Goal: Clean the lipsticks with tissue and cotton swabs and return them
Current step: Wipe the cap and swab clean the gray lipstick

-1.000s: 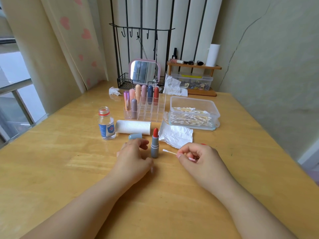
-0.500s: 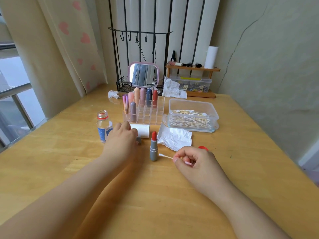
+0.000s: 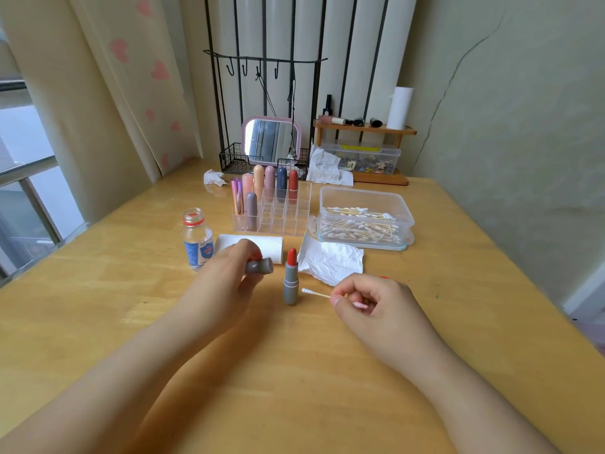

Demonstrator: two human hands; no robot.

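Now left hand (image 3: 226,280) pinches smooth grey cap (image 3: 260,266) — cylindrical.

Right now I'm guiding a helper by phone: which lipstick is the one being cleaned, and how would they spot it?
On the wooden table, look in front of the clear acrylic lipstick organizer, between the person's two hands. There a grey-cased lipstick with a red bullet stands upright by itself. Unlike the capped ones in the organizer, it is uncapped.
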